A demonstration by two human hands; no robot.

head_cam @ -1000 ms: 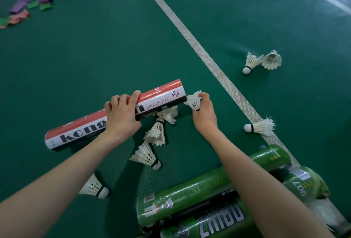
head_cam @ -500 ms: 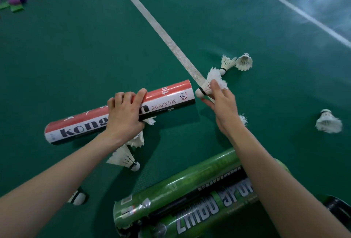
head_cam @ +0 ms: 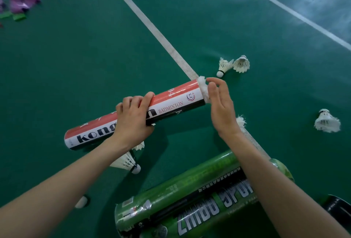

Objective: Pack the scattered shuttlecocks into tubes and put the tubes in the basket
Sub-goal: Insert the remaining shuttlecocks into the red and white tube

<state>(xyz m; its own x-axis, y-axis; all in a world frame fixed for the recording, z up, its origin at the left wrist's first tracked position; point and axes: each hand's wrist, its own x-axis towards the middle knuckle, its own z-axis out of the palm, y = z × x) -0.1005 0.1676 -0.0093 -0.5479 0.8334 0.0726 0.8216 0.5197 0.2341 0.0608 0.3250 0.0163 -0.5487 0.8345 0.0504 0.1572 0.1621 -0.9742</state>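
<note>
Left hand curls round the tube, steadying it | right hand, fingers flat together, presses a shuttlecock into the open mouth | feathers peeking out

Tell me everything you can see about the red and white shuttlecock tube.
The red-and-white tube is a long cylinder, cardboard by its look, red above, white in the middle, black below, printed "kong", "BADMINTON" and "04". It slants over the green court floor. The left hand grips its middle, covering some lettering. At its right, open end the white feathers of a shuttlecock stick out, and the right hand touches them with straight fingers.
</note>
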